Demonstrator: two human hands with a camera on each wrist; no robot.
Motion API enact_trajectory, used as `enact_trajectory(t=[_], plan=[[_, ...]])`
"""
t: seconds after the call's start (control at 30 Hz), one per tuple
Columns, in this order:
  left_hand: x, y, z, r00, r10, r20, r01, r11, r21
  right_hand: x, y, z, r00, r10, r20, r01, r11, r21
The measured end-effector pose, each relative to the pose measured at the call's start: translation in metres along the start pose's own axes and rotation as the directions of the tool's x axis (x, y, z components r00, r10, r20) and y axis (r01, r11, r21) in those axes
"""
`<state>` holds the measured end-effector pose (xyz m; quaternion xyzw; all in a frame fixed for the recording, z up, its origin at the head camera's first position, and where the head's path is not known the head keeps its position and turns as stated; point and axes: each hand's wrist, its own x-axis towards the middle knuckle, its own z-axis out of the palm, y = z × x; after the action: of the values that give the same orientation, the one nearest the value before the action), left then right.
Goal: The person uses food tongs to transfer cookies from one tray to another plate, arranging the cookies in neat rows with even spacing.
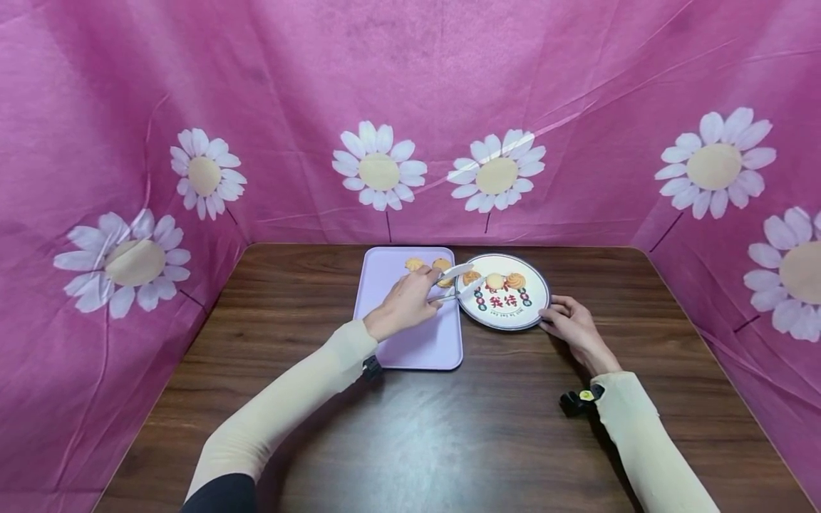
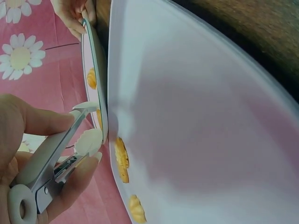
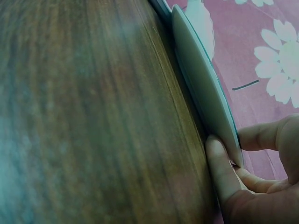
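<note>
My left hand (image 1: 405,298) grips a pair of small tongs (image 2: 46,151) with white tips. The tong tips stand apart over the left rim of the round white plate (image 1: 503,318), beside the left cookie (image 1: 472,276). Two more cookies lie on the plate, a pale round one (image 1: 494,281) and a swirled one (image 1: 516,281). My right hand (image 1: 573,325) pinches the plate's right rim between thumb and fingers. Under my left hand is a lilac tray (image 1: 420,349), with a few cookies at its far right, including a scalloped one (image 1: 414,263).
Tray and plate stand side by side at the far part of the brown wooden table (image 1: 410,442). A pink cloth (image 1: 423,85) printed with daisies hangs behind the table and along both sides.
</note>
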<state>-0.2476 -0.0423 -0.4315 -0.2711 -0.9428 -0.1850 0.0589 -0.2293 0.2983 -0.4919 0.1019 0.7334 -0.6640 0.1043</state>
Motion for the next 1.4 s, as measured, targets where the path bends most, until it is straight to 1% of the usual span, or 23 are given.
enact_trajectory(t=[0.17, 0.47, 0.6, 0.7, 0.8, 1.0, 1.1, 1.23, 1.4], plan=[[0.0, 0.002, -0.002, 1.0, -0.012, -0.005, 0.012, 1.0, 0.002, -0.001, -0.001, 0.0, 1.0, -0.013, 0.008, 0.013, 1.0, 0.009], [-0.001, 0.003, -0.002, 1.0, -0.028, -0.006, 0.028, 1.0, -0.009, 0.0, -0.003, 0.001, 1.0, -0.006, 0.01, 0.006, 1.0, 0.0], [-0.003, 0.002, -0.003, 0.999, -0.041, -0.004, 0.041, 0.998, -0.039, 0.001, -0.002, 0.002, 1.0, -0.003, 0.006, 0.004, 1.0, -0.014], [-0.004, 0.002, -0.005, 0.998, -0.065, -0.002, 0.064, 0.996, -0.069, 0.001, -0.001, 0.002, 1.0, -0.005, 0.006, 0.005, 1.0, -0.014], [-0.006, 0.0, -0.008, 0.996, -0.087, -0.014, 0.085, 0.991, -0.099, 0.001, -0.002, 0.002, 1.0, -0.005, 0.007, 0.005, 1.0, -0.017], [-0.011, -0.009, -0.014, 0.994, -0.095, -0.053, 0.087, 0.987, -0.135, 0.001, -0.002, 0.002, 1.0, 0.005, 0.0, -0.005, 1.0, -0.026], [-0.014, -0.016, -0.017, 0.993, -0.098, -0.07, 0.087, 0.986, -0.143, 0.001, -0.001, 0.002, 1.0, 0.003, 0.0, -0.003, 1.0, -0.01], [-0.019, -0.025, -0.022, 0.99, -0.103, -0.095, 0.089, 0.986, -0.142, 0.001, -0.001, 0.001, 1.0, 0.0, -0.001, 0.0, 1.0, -0.015], [-0.025, -0.039, -0.027, 0.983, -0.13, -0.128, 0.111, 0.983, -0.145, 0.0, 0.0, 0.0, 1.0, 0.002, -0.002, -0.002, 1.0, -0.026]])
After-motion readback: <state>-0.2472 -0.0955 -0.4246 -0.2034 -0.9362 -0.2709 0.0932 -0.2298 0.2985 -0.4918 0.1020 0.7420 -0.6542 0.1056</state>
